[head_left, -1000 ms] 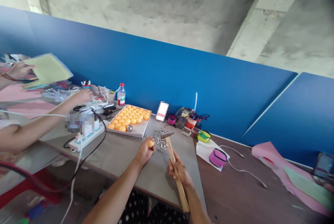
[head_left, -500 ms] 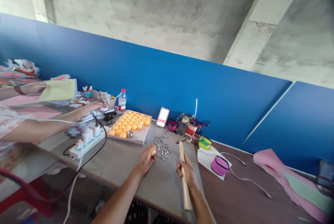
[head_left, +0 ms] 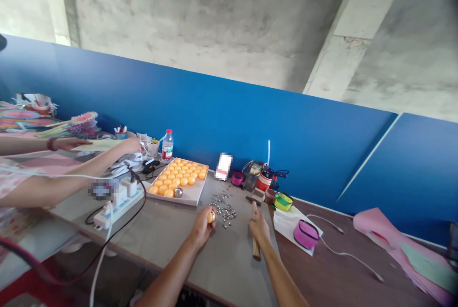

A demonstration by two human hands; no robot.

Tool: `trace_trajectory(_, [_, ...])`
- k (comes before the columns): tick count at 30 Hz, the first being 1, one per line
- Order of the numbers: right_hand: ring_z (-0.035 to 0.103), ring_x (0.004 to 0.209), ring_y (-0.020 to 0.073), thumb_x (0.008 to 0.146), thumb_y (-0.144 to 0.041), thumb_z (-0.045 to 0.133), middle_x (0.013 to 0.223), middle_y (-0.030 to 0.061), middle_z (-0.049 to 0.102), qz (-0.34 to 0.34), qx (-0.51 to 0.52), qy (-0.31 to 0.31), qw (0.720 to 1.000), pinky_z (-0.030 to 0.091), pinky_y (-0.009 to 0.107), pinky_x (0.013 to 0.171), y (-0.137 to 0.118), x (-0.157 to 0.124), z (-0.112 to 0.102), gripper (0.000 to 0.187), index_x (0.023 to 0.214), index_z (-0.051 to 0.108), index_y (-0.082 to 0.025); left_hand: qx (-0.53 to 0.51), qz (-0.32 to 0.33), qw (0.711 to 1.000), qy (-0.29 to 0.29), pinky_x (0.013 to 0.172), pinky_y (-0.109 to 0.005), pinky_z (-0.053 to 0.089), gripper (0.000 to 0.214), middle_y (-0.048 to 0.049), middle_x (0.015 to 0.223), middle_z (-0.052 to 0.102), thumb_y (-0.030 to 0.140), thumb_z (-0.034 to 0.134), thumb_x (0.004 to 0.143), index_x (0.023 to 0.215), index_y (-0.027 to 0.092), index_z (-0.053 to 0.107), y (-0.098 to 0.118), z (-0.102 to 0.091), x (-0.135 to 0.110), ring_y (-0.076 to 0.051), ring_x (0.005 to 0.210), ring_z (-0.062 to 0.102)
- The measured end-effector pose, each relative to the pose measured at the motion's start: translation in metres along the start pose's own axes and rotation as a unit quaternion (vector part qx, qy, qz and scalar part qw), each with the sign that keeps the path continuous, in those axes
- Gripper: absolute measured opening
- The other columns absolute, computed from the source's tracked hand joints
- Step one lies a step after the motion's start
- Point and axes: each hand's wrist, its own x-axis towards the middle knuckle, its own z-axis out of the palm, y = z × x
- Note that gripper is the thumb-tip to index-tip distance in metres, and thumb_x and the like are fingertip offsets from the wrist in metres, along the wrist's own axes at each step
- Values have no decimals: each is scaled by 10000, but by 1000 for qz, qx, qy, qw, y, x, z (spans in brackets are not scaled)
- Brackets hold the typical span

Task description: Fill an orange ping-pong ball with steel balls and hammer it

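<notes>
A blue partition (head_left: 229, 107) crosses the frame below a concrete wall. At the left, a co-worker's hands (head_left: 133, 145) hold a pale sheet (head_left: 100, 145). Nearer, a white power strip (head_left: 119, 208) lies close to the front edge of the grey surface (head_left: 222, 264), which slants down to bottom centre. Left of centre, a shallow tray (head_left: 193, 193) carries orange balls and one silvery ball (head_left: 178, 192). At centre, the left hand (head_left: 202, 228) has its fingers curled around an orange ball (head_left: 210, 217), just beside scattered metal pieces (head_left: 225, 211). Grey surface spans the gap to the right hand (head_left: 260, 228), whose fingers grip the wooden handle of a hammer (head_left: 256, 252), near the grey surface's right edge. Beyond that edge, a purple pouch (head_left: 306, 234) sits on white paper (head_left: 284, 223).
</notes>
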Motion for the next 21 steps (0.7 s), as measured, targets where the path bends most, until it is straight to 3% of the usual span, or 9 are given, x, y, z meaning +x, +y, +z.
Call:
trace_trajectory(2, [620,930,257,704,-201,451,1031,125,645,70,-113,-16,991,432,340,767,-7,0,1,587,1291,455,-178,-4,-5,1000,-1,397,-188,299,294,39,545,518,442,597,670,661,159,516,-1,0,1,-55,374,425])
trace_trajectory(4, [614,971,252,735,-197,419,1081,125,632,92,-170,-26,981,440,332,792,-14,-1,0,558,1292,445,-172,-10,-8,1000,-3,395,-186,294,306,40,543,520,452,600,665,663,158,513,-1,-1,1,-54,371,425])
trace_trajectory(10, [622,963,277,770,-235,377,1060,174,617,115,-197,-5,974,463,360,760,-25,-1,0,563,1317,391,-102,-28,-18,999,6,394,-186,293,309,39,549,535,448,612,646,694,159,514,1,-1,0,-59,371,439])
trace_trajectory(21, [630,855,248,781,-281,412,1032,175,566,54,-211,76,973,451,363,765,-20,-16,18,451,1189,531,-132,-35,-29,999,16,393,-185,307,318,39,534,542,441,647,639,700,157,516,0,-2,3,-60,360,443])
